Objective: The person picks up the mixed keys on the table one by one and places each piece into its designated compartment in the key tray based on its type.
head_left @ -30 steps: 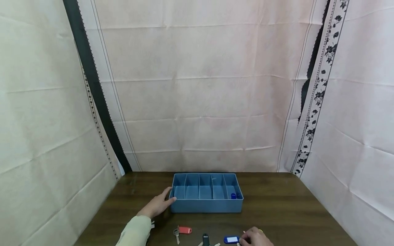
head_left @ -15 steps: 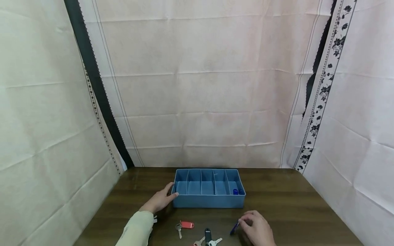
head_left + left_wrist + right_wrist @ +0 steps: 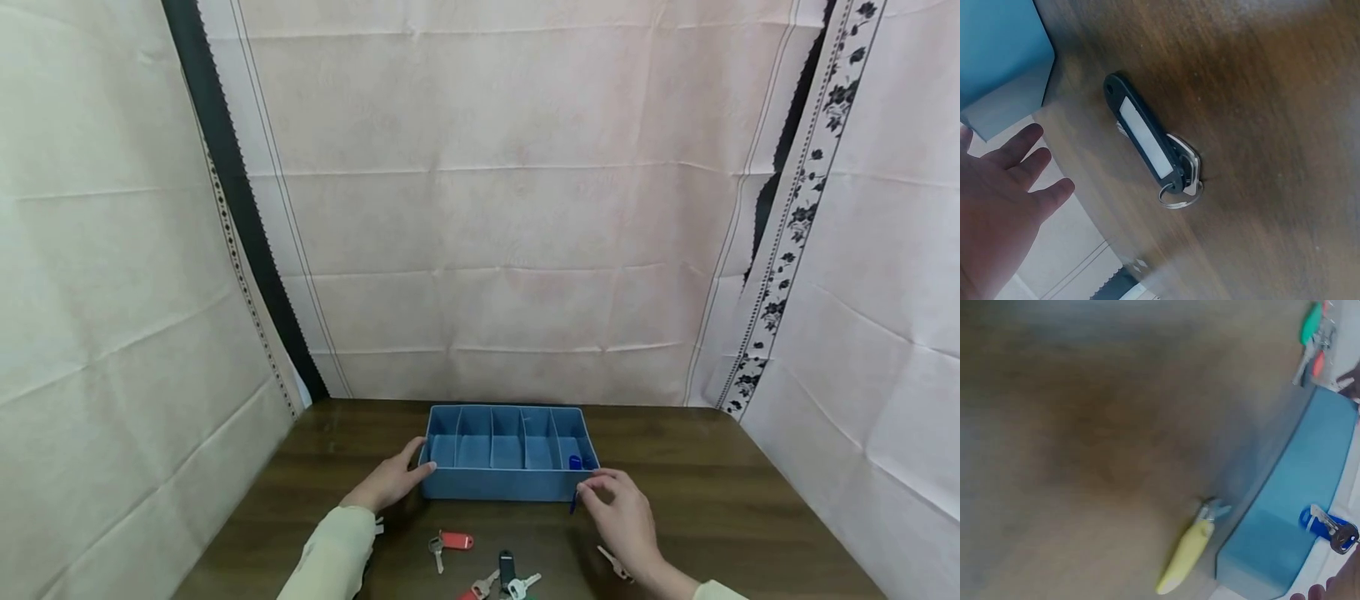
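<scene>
Nothing can be read — the black key tag (image 3: 1155, 132), near left, bears a white label (image 3: 1145, 136) without legible writing.

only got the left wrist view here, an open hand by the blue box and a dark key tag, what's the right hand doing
Observer: The right hand holds a blue tag with a key, in front of the right end of the blue box.
Operator: ok, anything inside the box
Observer: Something blue sits in the rightmost compartment; too small to say what.
Operator: any other tag over on that side
Observer: Yes, the right wrist view shows a yellow tag lying on the table.
</scene>
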Demonstrator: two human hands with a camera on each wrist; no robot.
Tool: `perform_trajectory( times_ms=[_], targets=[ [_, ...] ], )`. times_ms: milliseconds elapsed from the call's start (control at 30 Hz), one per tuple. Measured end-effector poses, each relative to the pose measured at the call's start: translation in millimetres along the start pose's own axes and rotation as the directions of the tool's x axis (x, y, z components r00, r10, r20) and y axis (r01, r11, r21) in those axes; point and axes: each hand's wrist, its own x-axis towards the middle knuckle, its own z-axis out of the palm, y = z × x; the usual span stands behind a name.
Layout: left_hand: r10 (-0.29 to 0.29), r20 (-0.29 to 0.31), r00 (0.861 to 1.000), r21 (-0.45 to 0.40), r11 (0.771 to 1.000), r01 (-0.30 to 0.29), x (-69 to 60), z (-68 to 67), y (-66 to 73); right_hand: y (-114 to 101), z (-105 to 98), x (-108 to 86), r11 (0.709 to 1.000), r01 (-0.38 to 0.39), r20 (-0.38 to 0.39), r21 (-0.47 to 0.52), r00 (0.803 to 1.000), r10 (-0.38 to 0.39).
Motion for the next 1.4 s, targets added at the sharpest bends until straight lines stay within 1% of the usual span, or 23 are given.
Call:
perform_trajectory(
  times_ms=[100, 233, 567, 833, 967, 1133, 1267, 1400],
  targets=[
    [-0.003, 0.004, 1.0, 0.003, 1.0, 0.003, -0.1, 0.2, -0.1, -3.5, 0.2, 7.8, 0.999, -0.016, -0.022, 0.035, 1.0, 0.017],
    [-0.007, 0.006, 1.0, 0.004, 1.0, 0.007, 0.6, 0.4, 0.2, -5.7, 0.5, 17.8, 0.998, -0.032, -0.042, 0.058, 0.999, 0.034],
    [-0.02, 0.022, 1.0, -0.002, 1.0, 0.02, 1.0, 1.5, 1.5, -9.9, 0.6, 38.6, 0.991, -0.081, -0.039, 0.102, 0.996, 0.085],
    [-0.013, 0.019, 1.0, 0.002, 1.0, 0.013, 1.5, 0.0, 0.3, -13.4, -0.8, 58.1, 0.982, -0.115, -0.02, 0.149, 0.993, 0.12],
    [-0.005, 0.017, 1.0, -0.003, 1.0, 0.005, 0.9, -0.7, -1.4, -13.8, 0.8, 69.0, 0.981, -0.124, -0.04, 0.149, 0.991, 0.132],
    [-0.009, 0.013, 1.0, -0.005, 1.0, 0.009, 1.2, -0.7, -2.8, -14.3, 4.7, 81.3, 0.979, -0.142, -0.075, 0.145, 0.985, 0.154],
    [-0.009, 0.016, 1.0, -0.011, 1.0, 0.009, 2.2, 1.3, -2.9, -13.7, 7.8, 88.8, 0.984, -0.125, -0.119, 0.124, 0.983, 0.139],
    [-0.014, 0.013, 1.0, -0.008, 1.0, 0.014, 2.5, 3.2, -3.0, -12.0, 10.3, 94.3, 0.986, -0.128, -0.118, 0.106, 0.983, 0.14]
  ],
)
